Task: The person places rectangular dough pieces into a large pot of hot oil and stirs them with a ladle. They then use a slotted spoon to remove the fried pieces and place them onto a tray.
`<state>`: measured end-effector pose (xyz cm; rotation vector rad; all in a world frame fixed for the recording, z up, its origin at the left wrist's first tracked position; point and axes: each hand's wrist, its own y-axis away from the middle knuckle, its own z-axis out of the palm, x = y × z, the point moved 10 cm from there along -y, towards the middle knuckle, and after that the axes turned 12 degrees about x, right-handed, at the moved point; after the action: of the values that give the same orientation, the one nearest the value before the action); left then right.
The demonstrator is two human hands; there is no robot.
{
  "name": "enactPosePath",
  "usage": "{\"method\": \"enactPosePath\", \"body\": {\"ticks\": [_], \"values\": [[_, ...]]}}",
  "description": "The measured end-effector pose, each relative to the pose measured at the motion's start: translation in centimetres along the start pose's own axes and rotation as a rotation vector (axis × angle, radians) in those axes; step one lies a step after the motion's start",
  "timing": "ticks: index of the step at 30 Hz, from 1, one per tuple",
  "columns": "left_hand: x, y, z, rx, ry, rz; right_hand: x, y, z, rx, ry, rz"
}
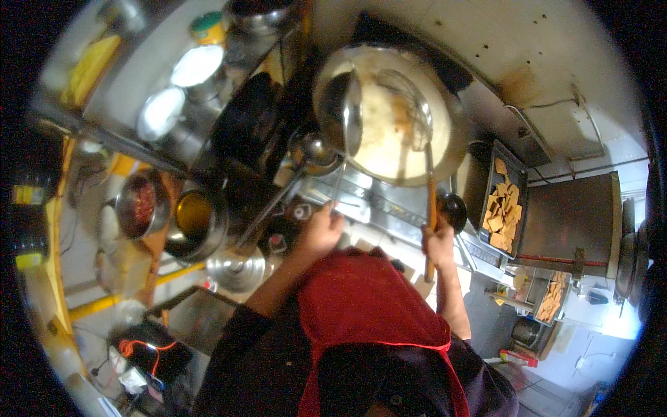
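Note:
A wide metal wok [458, 125] holding a creamy pale liquid stands in front of me. My right hand [439, 242] is closed round the wooden handle of a wire whisk [428, 120], whose wires are over the liquid. With my left hand [320, 229] I grip the thin handle of a metal ladle [354, 117]; its large bowl is tilted at the left part of the wok. Another long-handled ladle [315, 148] lies left of the wok, below its rim. Both hands are somewhat blurred.
On the right, a metal tray [522, 208] holds flat brown pieces. To the left are a bowl of reddish food [143, 203], a pot of yellow-brown liquid [194, 211] and a shiny metal lid or bowl [237, 268]. A dark round pan [452, 211] sits beside my right hand.

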<state>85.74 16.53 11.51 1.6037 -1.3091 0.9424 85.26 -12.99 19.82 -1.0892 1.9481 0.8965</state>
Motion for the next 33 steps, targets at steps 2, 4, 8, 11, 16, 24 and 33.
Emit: {"method": "enactPosePath", "body": {"ticks": [2, 4, 8, 11, 16, 24, 33], "values": [[-0.6, -0.1, 0.3, 0.0, 0.0, -0.017, -0.1, 0.0, 0.3, 0.006, 0.018, 0.009], [0.5, 0.0, 0.0, -0.03, -0.034, -0.063, 0.2, -1.3, 0.0, 0.046, 0.077, -0.176], [1.8, 0.1, -0.5, -0.068, -0.105, -0.086, -0.2, -2.0, -0.6, 0.034, 0.079, -0.23], [1.5, -0.1, -0.6, -0.07, -0.107, -0.117, -1.0, -1.9, -1.2, 0.02, 0.024, -0.029], [1.8, -0.1, -1.5, 0.017, -0.068, -0.113, -2.2, -3.4, -2.9, 0.144, -0.082, -0.135], [1.3, -0.8, -1.2, 0.025, -0.152, 0.022, -0.7, -5.1, -6.0, 0.279, -0.183, -0.171], [2.7, -0.5, -2.2, 0.001, -0.205, -0.028, 5.1, -4.8, -1.3, -0.093, -0.402, 0.379]]}}
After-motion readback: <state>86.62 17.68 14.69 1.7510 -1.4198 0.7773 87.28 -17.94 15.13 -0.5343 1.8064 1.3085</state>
